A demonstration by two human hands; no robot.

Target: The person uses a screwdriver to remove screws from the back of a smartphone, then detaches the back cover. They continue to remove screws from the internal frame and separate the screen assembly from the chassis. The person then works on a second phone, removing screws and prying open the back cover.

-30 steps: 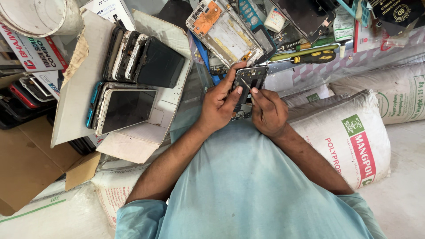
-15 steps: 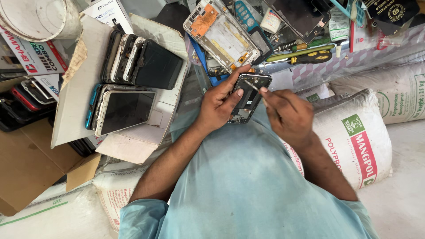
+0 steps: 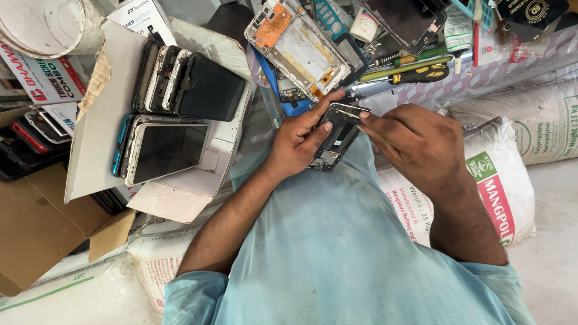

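L hand (image 3: 299,139) grips 1 opened dark phone (image 3: 332,137) over the lap, thumb on its edge. R hand (image 3: 415,144) pinches the phone's top end w/ fingertips; half a sec ago it was off to the side. Behind: 1 bare phone frame (image 3: 299,43), metal w/ orange patch; 2 screwdrivers (image 3: 415,67); approx 6 phones stacked on a cardboard box (image 3: 90,150).

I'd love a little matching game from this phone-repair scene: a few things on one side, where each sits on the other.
Things:
1. opened phone
2. screwdriver
3. stacked phones
4. white bucket

Places:
A. top left corner
B. between the left hand and right hand
C. in the cardboard box
D. above the right hand

Pairs: 1-B, 2-D, 3-C, 4-A
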